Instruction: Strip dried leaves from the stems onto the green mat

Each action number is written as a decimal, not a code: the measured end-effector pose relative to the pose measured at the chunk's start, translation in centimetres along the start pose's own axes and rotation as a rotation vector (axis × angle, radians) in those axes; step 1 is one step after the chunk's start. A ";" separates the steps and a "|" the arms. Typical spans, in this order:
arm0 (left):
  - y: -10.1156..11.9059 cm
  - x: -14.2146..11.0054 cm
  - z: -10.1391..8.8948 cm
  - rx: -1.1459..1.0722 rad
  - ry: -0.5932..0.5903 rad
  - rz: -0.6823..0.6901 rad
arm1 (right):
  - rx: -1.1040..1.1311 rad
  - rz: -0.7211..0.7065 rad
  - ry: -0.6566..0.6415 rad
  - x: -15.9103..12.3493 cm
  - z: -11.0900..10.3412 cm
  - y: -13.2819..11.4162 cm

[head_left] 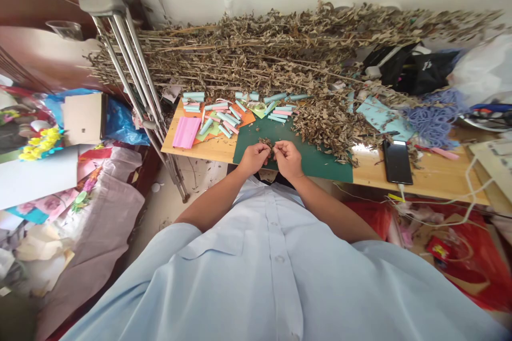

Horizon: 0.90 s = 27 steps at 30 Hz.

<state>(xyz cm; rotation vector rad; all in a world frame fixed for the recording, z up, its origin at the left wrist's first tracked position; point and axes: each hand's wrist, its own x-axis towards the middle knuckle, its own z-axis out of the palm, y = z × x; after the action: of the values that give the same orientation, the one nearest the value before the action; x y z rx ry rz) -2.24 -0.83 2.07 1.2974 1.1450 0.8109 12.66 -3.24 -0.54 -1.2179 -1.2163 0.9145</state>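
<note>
My left hand [254,159] and my right hand [288,160] are together above a green cutting mat [308,160], their fingertips pinching a small dried leafy sprig [266,144]. Its fine detail is too small to make out. To the right of my hands lies a heap of loose dried leaves [328,128]. Behind them, long dried leafy branches [256,53] stretch across the table. On the left, light blue paper rolls [218,116] lie on orange and green paper [240,115], next to a pink paper stack [186,132].
The wooden table [424,173] holds a black smartphone [397,162], a light blue sheet [382,117] and a tangle of purple-blue loops [435,117]. Metal crutches [128,69] lean against the table's left end. Black and white bags [416,69] sit back right; cluttered bedding and papers lie left.
</note>
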 end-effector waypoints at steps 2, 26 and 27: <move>0.0 0.0 0.0 -0.001 0.002 -0.009 | 0.027 0.043 0.048 0.2 0.0 -0.1; 0.7 -0.2 0.2 -0.010 0.034 -0.023 | -0.083 -0.019 0.010 -0.2 0.3 0.7; 0.8 -0.2 0.2 0.006 0.038 -0.021 | -0.094 -0.028 0.006 -0.2 0.3 0.8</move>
<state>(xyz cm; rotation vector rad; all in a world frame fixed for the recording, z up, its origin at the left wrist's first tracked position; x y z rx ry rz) -2.02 -0.99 2.84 1.2777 1.1894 0.8204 12.39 -3.26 -1.38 -1.2741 -1.2808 0.8407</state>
